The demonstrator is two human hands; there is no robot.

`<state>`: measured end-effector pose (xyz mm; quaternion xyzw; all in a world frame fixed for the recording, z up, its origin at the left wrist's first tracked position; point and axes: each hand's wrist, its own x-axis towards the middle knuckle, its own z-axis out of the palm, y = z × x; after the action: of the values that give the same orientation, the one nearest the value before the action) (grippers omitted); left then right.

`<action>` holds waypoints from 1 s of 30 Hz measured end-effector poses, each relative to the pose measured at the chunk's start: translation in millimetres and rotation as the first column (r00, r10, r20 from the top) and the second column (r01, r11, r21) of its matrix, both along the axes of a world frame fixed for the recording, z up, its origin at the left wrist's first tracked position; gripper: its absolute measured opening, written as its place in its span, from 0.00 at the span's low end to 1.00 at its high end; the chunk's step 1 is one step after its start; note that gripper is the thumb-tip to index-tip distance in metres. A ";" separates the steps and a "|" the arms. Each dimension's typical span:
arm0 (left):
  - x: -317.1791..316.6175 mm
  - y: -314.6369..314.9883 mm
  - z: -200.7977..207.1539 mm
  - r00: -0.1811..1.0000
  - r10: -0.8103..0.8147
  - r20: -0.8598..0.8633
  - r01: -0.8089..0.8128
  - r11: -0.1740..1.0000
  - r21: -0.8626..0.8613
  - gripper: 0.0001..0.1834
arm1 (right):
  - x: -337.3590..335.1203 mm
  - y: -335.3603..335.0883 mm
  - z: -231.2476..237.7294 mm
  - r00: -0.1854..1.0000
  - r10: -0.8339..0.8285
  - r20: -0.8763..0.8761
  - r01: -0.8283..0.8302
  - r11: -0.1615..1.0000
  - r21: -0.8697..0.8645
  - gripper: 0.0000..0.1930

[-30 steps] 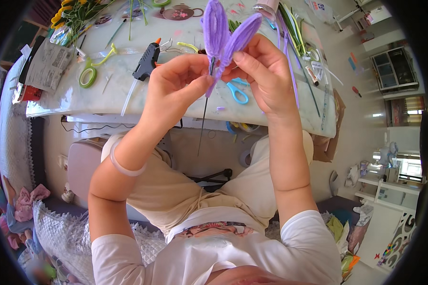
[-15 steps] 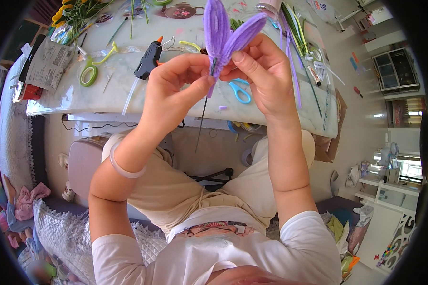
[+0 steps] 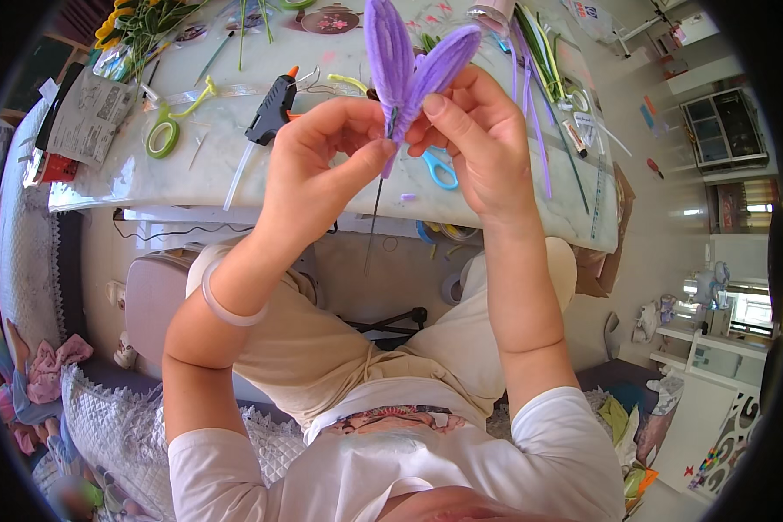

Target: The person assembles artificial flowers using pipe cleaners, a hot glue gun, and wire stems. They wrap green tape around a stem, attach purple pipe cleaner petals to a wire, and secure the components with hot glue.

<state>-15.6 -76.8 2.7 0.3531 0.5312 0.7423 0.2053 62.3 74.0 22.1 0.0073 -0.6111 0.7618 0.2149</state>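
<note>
Over the front part of the table I hold a purple pipe-cleaner flower (image 3: 390,65) upright between both hands. Its long fuzzy petals spread upward, and a thin dark stem wire (image 3: 374,217) hangs down below my fingers. My left hand (image 3: 326,157) pinches the base of the petals and the wire between thumb and fingers. My right hand (image 3: 483,139) grips the base of the right petal, thumb on top. Behind the right fingers lie blue-handled scissors (image 3: 441,171), partly hidden. Left of my left hand rests a black glue gun (image 3: 272,109) with a clear glue stick in its back.
A green tape roll (image 3: 161,138) lies on the marble-patterned table (image 3: 226,61). Yellow flowers with green leaves (image 3: 139,30) are at the back left, beside a grey printed package (image 3: 87,117). Purple pipe cleaners (image 3: 539,143) and green stems (image 3: 544,52) lie to the right.
The flower has shifted slightly left, and its wire has swung a little to the right at the bottom. Both hands keep their hold.
</note>
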 end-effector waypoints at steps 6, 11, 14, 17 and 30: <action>1.4 -0.3 1.2 0.999 0.033 0.014 -0.032 0.999 -0.027 0.09 | 2.9 -6.1 -0.8 0.996 -0.067 -0.057 0.068 0.998 0.020 0.05; 1.1 1.0 -1.5 0.989 0.134 -0.065 -0.137 0.989 -0.047 0.09 | 4.8 -14.0 -1.9 0.991 -0.118 -0.062 0.124 0.988 0.092 0.06; 0.6 1.7 -4.0 0.983 0.152 -0.099 -0.157 0.987 -0.043 0.09 | 0.6 -17.9 -5.6 0.985 -0.137 -0.105 0.146 0.986 0.084 0.05; 1.2 1.7 -1.7 0.979 0.151 -0.134 -0.157 0.987 -0.034 0.08 | -0.7 -21.9 -4.6 0.975 -0.164 -0.148 0.177 0.980 0.086 0.04; 3.6 2.3 -1.3 0.940 0.233 -0.249 -0.244 0.970 -0.012 0.08 | -0.6 -31.8 -9.2 0.939 -0.229 -0.257 0.263 0.959 0.107 0.04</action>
<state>-12.0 -74.5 1.3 0.3706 0.6072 0.7007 0.0542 61.7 42.2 12.9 0.0386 -0.6281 0.6776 0.3806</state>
